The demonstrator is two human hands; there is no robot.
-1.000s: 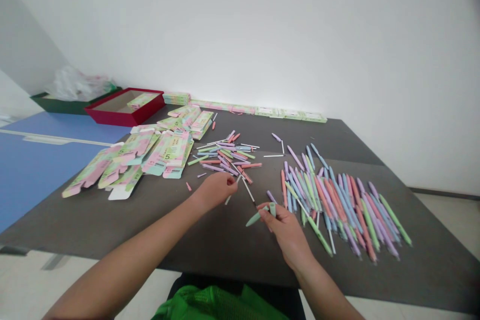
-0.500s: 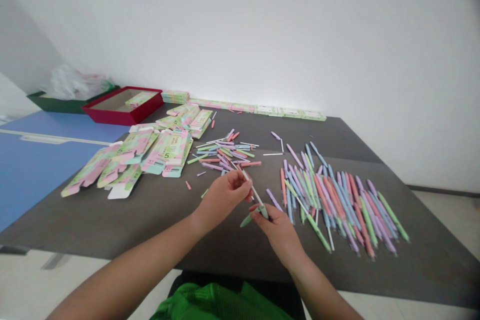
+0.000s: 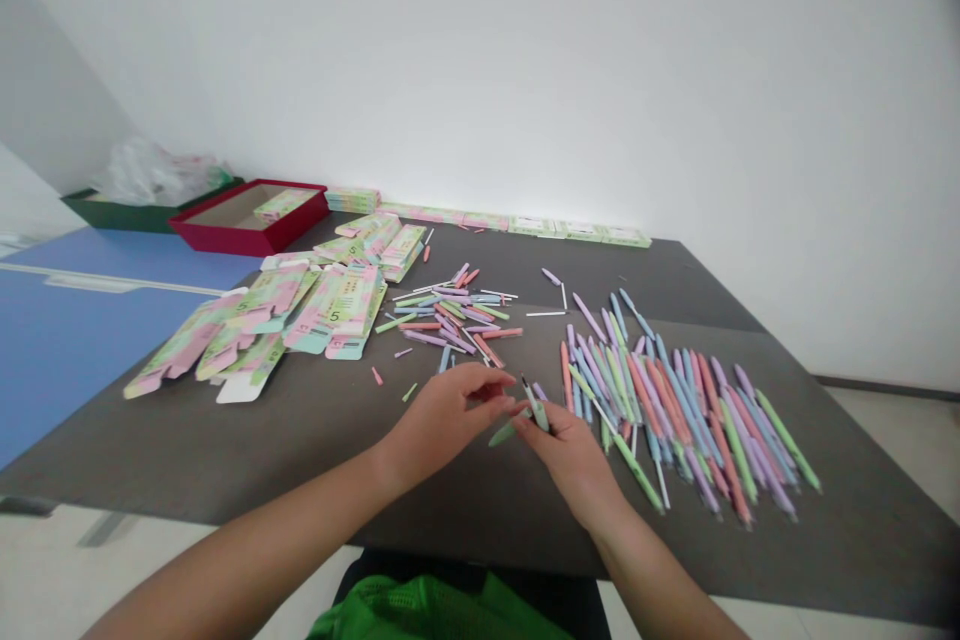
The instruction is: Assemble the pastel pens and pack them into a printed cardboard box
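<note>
In the head view, the right hand [image 3: 568, 455] holds a light-green pen barrel [image 3: 540, 416] over the dark tabletop [image 3: 450, 510], nearer the near edge than the far one. The barrel's long axis runs away from the person and leans left; the thin refill [image 3: 527, 390] at its upper end points its dark tip toward the far edge. The same fingers grip a pointed green piece [image 3: 504, 434], its tip aimed left and somewhat toward the near edge. The left hand [image 3: 450, 420] is just beside these, thumb and forefinger apart in a narrow gap, with nothing seen between them.

Toward the tabletop's right edge lies a heap of coloured pens [image 3: 675, 400], most of their long axes slanting toward the near right corner. Loose pen parts [image 3: 454, 310] lie crosswise beyond the left hand.

Toward the left edge, printed cartons [image 3: 349, 300] lie overlapping with flaps out; a large "5" reads on one, and the rest of the print is too small. Along the far edge runs a row of boxes [image 3: 555, 225], their lettering unreadable.
</note>
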